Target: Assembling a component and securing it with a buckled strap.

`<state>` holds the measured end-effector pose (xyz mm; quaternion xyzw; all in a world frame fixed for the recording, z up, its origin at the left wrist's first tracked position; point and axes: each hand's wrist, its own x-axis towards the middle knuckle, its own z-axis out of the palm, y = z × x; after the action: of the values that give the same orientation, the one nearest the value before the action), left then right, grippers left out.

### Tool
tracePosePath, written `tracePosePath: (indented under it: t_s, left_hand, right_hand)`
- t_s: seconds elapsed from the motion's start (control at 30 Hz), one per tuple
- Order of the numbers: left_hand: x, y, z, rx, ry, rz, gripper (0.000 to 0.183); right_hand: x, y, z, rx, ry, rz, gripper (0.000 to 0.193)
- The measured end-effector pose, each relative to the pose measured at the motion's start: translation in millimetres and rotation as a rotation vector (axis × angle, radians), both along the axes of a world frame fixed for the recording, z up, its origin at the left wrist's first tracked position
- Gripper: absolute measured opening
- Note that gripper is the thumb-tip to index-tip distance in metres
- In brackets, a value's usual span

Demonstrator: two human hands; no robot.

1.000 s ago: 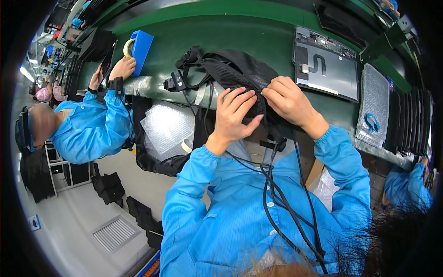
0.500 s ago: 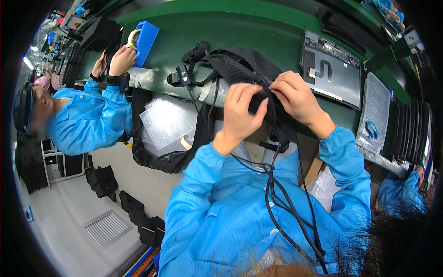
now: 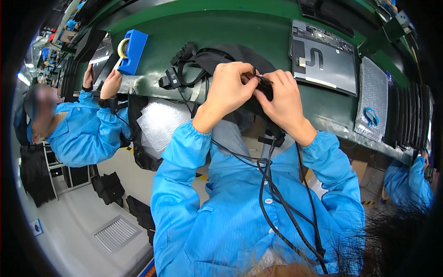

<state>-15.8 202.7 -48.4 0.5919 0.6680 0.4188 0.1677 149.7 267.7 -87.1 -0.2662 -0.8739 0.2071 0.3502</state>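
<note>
My left hand [image 3: 228, 90] and my right hand [image 3: 286, 104] meet above the bench's front edge, fingertips pinched together. Between them is a small dark piece of a black mesh harness [image 3: 210, 59]; my fingers hide most of it. The harness lies on the bench beyond my hands, with buckled straps [image 3: 185, 51] and a small black box [image 3: 170, 78] at its left. Black cables [image 3: 272, 180] hang from below my right hand, bunched at a tie, and run down over my blue smock.
A blue tape dispenser [image 3: 135, 51] stands on the green bench [image 3: 221, 30] near a co-worker [image 3: 83, 129]. At right lie an opened laptop-like panel [image 3: 325, 60], bubble wrap [image 3: 373, 99] with a blue wristband [image 3: 371, 117], and a row of black slabs [image 3: 413, 117]. Left, a black bag [image 3: 138, 117] holds bubble wrap.
My hands have drawn closer together and moved slightly, with the left now nearer the right. The co-worker's hand has pulled tape down from the dispenser. The whole view has shifted a little.
</note>
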Motion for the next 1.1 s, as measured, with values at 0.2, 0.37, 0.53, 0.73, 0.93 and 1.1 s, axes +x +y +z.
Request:
tracePosePath:
  t_s: [0.2,0.37,0.53,0.73,0.93,1.1]
  left_hand:
    - [-4.5,0.6,4.1,-0.008,0.055,0.153,0.014]
    - [-40.0,13.3,3.7,0.089,0.045,0.380,0.014]
    - [-116.5,16.0,-9.5,-0.014,-0.110,0.390,0.017]
    - [-143.2,11.9,-23.3,-0.100,-0.418,0.432,0.015]
    - [-130.0,-0.9,-25.1,-0.009,-0.556,0.387,0.019]
    - [-128.1,-1.1,-32.5,0.051,-0.588,0.376,0.019]
  right_hand:
    - [-3.5,-2.1,-10.8,0.161,0.026,-0.009,0.014]
    - [2.2,-2.7,-14.0,0.183,0.050,-0.003,0.013]
    - [6.6,-6.2,-14.4,0.168,0.072,0.025,0.012]
    - [7.1,-6.6,-14.0,0.161,0.055,0.028,0.012]
    - [0.9,1.5,7.3,0.008,0.043,0.075,0.015]
    - [-40.4,8.6,28.1,0.115,-0.014,0.169,0.023]
